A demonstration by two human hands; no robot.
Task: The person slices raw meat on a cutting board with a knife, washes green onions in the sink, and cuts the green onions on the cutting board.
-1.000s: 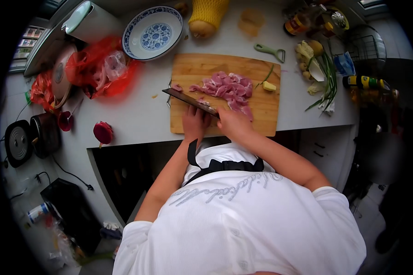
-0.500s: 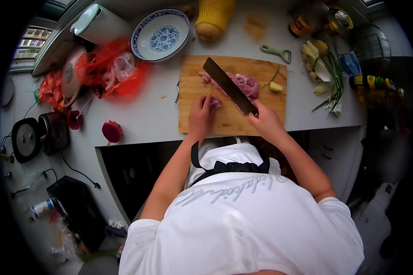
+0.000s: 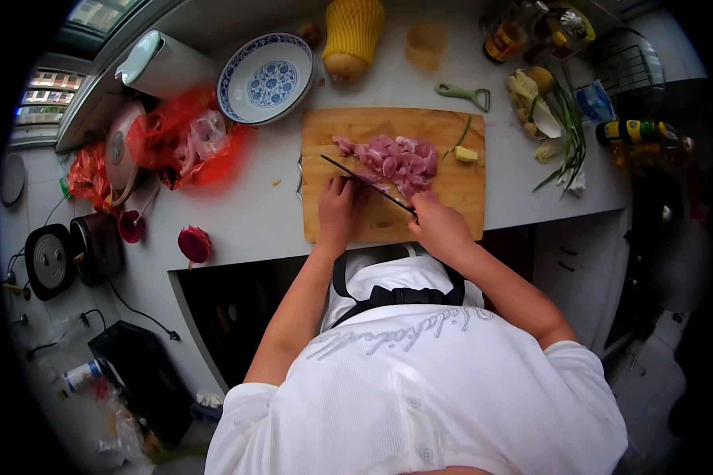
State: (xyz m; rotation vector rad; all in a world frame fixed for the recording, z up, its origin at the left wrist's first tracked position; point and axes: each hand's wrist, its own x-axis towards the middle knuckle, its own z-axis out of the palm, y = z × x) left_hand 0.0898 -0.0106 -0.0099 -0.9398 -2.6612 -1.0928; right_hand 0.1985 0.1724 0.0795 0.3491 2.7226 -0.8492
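My right hand [image 3: 440, 226] is closed round the handle of a cleaver [image 3: 366, 185]. Its blade stands edge-down on a wooden cutting board [image 3: 317, 134], seen from above as a thin dark line running up and left. Just left of the blade, my left hand [image 3: 339, 207] has curled fingertips pressed down at a piece of raw meat, mostly hidden by fingers and blade. Beyond the cleaver lies a pile of sliced raw meat [image 3: 404, 161]. To its right on the board are a yellowish chunk [image 3: 466, 155], perhaps ginger, and a thin green stalk [image 3: 458, 136].
A blue-and-white bowl [image 3: 266, 79] stands behind the board, near a red plastic bag [image 3: 186, 138]. A green peeler [image 3: 461, 93] lies at the back. Spring onions [image 3: 564, 134] and several bottles [image 3: 505, 39] occupy the right. A dark red object [image 3: 194, 245] sits by the front edge.
The cleaver has turned from showing its broad side over the meat to standing edge-down beside my left fingers. More of the sliced pile shows. The view has shifted slightly.
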